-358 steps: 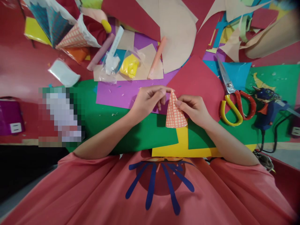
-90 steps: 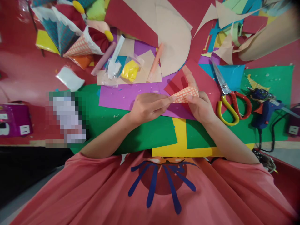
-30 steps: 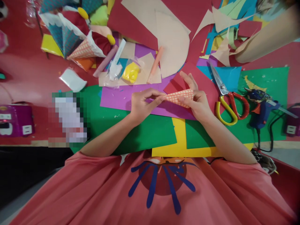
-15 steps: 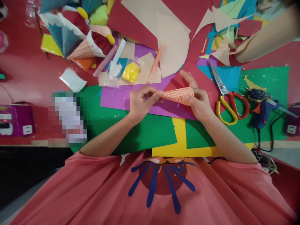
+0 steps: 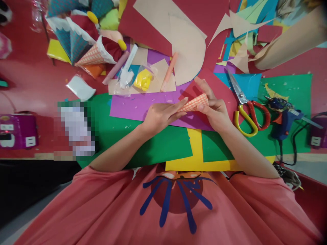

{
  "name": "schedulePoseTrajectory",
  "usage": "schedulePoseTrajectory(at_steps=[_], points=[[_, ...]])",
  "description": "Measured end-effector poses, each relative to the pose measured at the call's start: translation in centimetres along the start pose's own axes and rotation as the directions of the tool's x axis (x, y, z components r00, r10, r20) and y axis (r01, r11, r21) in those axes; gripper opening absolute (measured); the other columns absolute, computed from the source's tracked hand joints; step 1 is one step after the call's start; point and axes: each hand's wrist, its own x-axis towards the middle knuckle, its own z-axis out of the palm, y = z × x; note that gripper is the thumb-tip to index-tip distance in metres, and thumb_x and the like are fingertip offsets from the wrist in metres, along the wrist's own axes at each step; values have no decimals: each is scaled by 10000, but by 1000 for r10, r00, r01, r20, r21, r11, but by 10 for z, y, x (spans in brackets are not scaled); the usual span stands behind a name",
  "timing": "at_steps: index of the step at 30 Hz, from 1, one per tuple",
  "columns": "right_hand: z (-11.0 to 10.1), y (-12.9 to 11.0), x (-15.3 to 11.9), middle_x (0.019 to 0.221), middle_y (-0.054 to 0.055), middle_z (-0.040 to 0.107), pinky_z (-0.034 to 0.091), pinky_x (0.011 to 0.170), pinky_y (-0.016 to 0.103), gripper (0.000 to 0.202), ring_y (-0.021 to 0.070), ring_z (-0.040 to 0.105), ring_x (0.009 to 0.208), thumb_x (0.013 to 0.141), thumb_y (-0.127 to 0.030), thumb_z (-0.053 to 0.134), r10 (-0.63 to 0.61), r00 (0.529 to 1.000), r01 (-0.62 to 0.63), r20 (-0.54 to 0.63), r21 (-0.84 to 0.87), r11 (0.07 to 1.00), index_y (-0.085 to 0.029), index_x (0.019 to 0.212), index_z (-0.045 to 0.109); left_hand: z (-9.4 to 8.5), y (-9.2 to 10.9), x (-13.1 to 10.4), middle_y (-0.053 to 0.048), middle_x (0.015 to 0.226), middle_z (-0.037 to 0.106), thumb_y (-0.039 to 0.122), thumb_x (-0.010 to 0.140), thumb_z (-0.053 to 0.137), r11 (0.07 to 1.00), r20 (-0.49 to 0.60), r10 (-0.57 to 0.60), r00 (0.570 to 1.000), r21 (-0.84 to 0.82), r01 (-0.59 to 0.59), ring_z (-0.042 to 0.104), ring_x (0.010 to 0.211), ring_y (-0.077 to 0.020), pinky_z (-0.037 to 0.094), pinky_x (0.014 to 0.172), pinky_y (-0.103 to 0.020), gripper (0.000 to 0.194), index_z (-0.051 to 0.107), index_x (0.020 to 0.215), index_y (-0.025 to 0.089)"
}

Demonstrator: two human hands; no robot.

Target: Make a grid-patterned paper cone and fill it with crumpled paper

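An orange and white checked cone (image 5: 195, 103) is held between both hands above the purple sheet (image 5: 127, 107). Its narrow end points left, and the fingers of my left hand (image 5: 163, 115) are wrapped round it, hiding the tip. My right hand (image 5: 216, 109) grips the wide end with the thumb in front and fingers behind; its index finger is raised. Beneath the hands lie a red sheet (image 5: 230, 90) and green sheets (image 5: 153, 146). Scissors (image 5: 246, 105) with one yellow and one red handle lie right of my right hand.
A blue glue gun (image 5: 282, 126) with a cord rests at the right. Finished-looking cones (image 5: 93, 54) stand at the back left. Nearer are a yellow packet (image 5: 143, 80), a white packet (image 5: 81, 87) and an orange stick (image 5: 169, 72). A beige roll (image 5: 288, 41) lies at the back right.
My left hand has shifted from pinching the cone's tip to lying along its narrow part, fingers straighter. The cone has tilted, its wide end slightly higher.
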Motion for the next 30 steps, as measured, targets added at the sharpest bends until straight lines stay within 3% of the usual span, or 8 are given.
schedulePoseTrajectory(at_steps=[3, 6, 12, 15, 21, 23, 26, 30], points=[[0, -5, 0, 1096, -58, 721, 105, 1239, 525, 270, 219, 455, 1371, 880, -469, 577, -25, 1000, 25, 3, -15, 1000, -358, 688, 729, -1, -1, 0, -6, 659, 699, 463, 967, 438, 996, 52, 36, 998, 83, -41, 608, 528, -96, 404, 544, -204, 414, 631, 1222, 200], [2, -13, 1, 1158, -58, 701, 156, 1236, 512, 286, 221, 455, 1369, 897, -431, 553, -75, 997, 78, 27, -150, 986, -344, 676, 713, -2, 0, 1, -34, 765, 724, 445, 924, 522, 993, 104, 3, 995, 116, -15, 655, 622, -141, 447, 593, -229, 451, 569, 1293, 189], [11, -17, 0, 1489, -111, 447, 110, 1243, 493, 142, 269, 138, 1509, 801, -422, 674, -204, 956, 272, 211, -381, 884, -315, 721, 722, -6, 12, 5, -94, 1112, 700, 185, 778, 594, 976, 302, -213, 929, 100, 192, 685, 919, -235, 511, 734, -296, 558, 475, 1323, 176], [14, -17, 0, 1521, -109, 401, 73, 1237, 523, 150, 294, 59, 1519, 748, -451, 728, -182, 940, 292, 287, -405, 866, -304, 724, 713, -8, 15, 5, -83, 1030, 708, 147, 803, 527, 961, 300, -270, 915, 138, 239, 686, 832, -214, 464, 613, -263, 413, 515, 1215, 171], [14, -27, -5, 1476, -70, 462, 148, 1232, 534, 295, 313, 211, 1488, 666, -513, 779, -178, 950, 261, 257, -337, 905, -336, 888, 704, -3, 4, 3, -2, 730, 648, 231, 763, 630, 970, 153, -223, 963, -58, 234, 585, 576, -141, 338, 482, -227, 150, 538, 880, 206], [12, -30, -8, 1464, -62, 479, 213, 1222, 515, 216, 279, 289, 1462, 777, -453, 690, -237, 956, 283, 170, -342, 896, -345, 963, 672, -1, -2, 3, 22, 651, 598, 225, 727, 648, 958, 81, -250, 965, -125, 259, 536, 528, -117, 313, 468, -218, 150, 518, 800, 209], [8, -34, -9, 1368, -78, 567, 401, 1130, 449, 98, 203, 476, 1340, 899, -330, 536, -292, 952, 243, -92, -356, 902, -355, 929, 625, 2, -8, 4, 37, 609, 556, 203, 683, 663, 924, 33, -332, 943, -191, 332, 499, 518, -100, 307, 475, -215, 172, 514, 768, 208], [-16, -36, 4, 1147, -19, 687, 510, 978, 401, 286, 206, 624, 1123, 902, -352, 523, -266, 870, 129, -416, -329, 935, -273, 644, 617, 3, -11, 4, 36, 648, 580, 227, 659, 705, 873, 42, -414, 910, -266, 409, 532, 594, -113, 402, 556, -223, 230, 548, 826, 205]])
